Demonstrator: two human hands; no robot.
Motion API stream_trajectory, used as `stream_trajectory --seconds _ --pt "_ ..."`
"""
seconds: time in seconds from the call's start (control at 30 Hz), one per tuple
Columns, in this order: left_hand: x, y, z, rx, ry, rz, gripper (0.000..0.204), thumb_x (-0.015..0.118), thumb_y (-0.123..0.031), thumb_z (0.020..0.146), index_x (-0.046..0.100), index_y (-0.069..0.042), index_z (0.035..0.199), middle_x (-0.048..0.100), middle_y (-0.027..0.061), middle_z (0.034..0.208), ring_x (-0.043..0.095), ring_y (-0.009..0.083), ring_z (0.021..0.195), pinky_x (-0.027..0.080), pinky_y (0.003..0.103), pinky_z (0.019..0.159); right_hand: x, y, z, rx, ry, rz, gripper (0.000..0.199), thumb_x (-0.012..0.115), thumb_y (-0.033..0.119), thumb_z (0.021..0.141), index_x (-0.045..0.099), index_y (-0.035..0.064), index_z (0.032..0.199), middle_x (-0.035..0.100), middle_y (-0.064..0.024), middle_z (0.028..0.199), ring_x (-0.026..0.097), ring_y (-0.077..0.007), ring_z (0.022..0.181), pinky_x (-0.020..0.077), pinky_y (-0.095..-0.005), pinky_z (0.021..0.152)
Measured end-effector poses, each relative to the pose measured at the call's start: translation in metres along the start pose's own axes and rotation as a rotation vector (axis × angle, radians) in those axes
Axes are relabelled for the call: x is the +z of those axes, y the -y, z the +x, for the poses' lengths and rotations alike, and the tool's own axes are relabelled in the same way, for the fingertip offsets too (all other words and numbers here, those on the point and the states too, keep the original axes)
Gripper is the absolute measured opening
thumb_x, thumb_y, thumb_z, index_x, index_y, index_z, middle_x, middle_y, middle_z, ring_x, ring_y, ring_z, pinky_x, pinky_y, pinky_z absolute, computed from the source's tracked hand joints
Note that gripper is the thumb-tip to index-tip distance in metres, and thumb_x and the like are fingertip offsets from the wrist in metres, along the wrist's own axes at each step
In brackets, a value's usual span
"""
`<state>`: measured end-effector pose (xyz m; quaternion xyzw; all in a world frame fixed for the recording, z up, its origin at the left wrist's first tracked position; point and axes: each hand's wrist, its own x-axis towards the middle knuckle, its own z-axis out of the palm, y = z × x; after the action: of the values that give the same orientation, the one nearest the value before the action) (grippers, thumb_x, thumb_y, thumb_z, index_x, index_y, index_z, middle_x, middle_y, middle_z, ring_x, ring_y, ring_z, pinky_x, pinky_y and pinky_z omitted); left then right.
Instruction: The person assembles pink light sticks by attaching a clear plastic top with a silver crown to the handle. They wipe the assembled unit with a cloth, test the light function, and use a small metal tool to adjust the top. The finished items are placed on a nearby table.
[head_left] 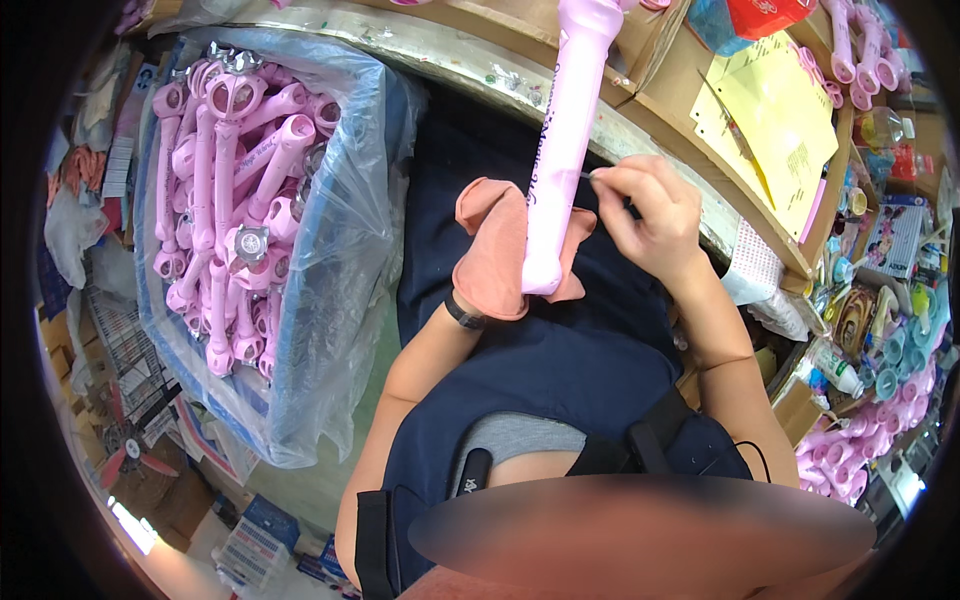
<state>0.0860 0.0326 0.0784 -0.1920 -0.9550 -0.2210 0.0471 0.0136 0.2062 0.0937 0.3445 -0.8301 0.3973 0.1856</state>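
My left hand (pixel 490 265) is wrapped in a salmon-coloured cloth (pixel 572 262) and closed around the lower part of a pink plastic toy wand (pixel 562 140). The wand stands nearly upright in the picture, with dark lettering along its side and its upper end cut off by the frame's edge. The cloth hides the fingers of that hand. Just right of the wand, my right hand (pixel 652 215) is bare and pinched shut on a thin, pointed sliver (pixel 587 175), too small to name. Its tip reaches close to the wand's side; whether they touch I cannot tell.
At left stands a blue crate (pixel 285 330) lined with clear plastic, heaped with pink wands (pixel 225 180). A worktable edge (pixel 470 80) runs across the front. Yellow paper (pixel 785 140) with tweezers (pixel 745 140) lies in a cardboard tray at right. More pink parts (pixel 870 440) lie lower right.
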Motion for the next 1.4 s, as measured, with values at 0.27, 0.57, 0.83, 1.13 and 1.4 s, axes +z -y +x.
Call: stream_trajectory --seconds 0.27,0.57,0.83,1.13,1.4 --pt "0.004 0.004 -0.002 -0.032 0.014 -0.118 0.030 0.074 -0.031 0.055 0.069 -0.021 0.083 0.058 -0.0086 0.078 0.037 0.0225 0.070 0.030 0.038 0.071 -0.001 -0.010 -0.009 0.158 -0.060 -0.030 0.018 0.077 0.004 0.070 0.069 0.0079 0.086 0.065 -0.0071 0.081 0.062 -0.0197 0.058 0.0492 -0.0289 0.050" --pt "-0.008 0.005 -0.001 -0.047 0.128 -0.079 0.038 0.073 -0.033 0.050 0.063 -0.025 0.086 0.051 -0.0076 0.081 0.032 0.0245 0.077 0.028 0.037 0.074 -0.021 -0.061 -0.058 0.126 -0.058 -0.812 0.020 0.078 0.031 0.077 0.074 0.0224 0.095 0.057 -0.0033 0.126 0.046 -0.0262 0.125 0.0202 -0.0473 0.112" --pt "-0.005 0.000 0.007 -0.290 -0.043 -0.472 0.035 0.075 -0.034 0.055 0.068 -0.020 0.085 0.048 0.0045 0.081 0.038 0.0258 0.077 0.031 0.037 0.072 0.029 -0.003 -0.047 -0.300 0.229 -0.176 0.057 0.054 0.062 0.089 0.065 0.0212 0.127 0.058 -0.0037 0.136 0.046 -0.0334 0.130 0.0260 -0.0498 0.113" --pt "0.022 0.011 -0.017 -0.386 -0.156 -0.588 0.035 0.068 -0.019 0.082 0.065 -0.005 0.115 0.067 0.0088 0.096 0.064 0.0240 0.088 0.050 0.035 0.075 0.073 0.004 -0.004 0.983 -0.020 1.194 0.064 0.069 0.008 0.089 0.030 0.0010 0.138 0.056 -0.0103 0.106 0.064 -0.0170 0.084 0.0559 -0.0336 0.073" --pt "0.063 0.011 -0.019 -0.274 -0.103 -0.746 0.025 0.045 -0.028 0.098 0.051 -0.007 0.110 0.055 0.0025 0.089 0.056 0.0134 0.093 0.048 0.026 0.080 0.079 -0.007 0.000 0.843 0.046 2.156 0.056 0.066 0.009 0.087 0.038 0.0063 0.136 0.055 -0.0077 0.096 0.059 -0.0171 0.076 0.0534 -0.0343 0.065"
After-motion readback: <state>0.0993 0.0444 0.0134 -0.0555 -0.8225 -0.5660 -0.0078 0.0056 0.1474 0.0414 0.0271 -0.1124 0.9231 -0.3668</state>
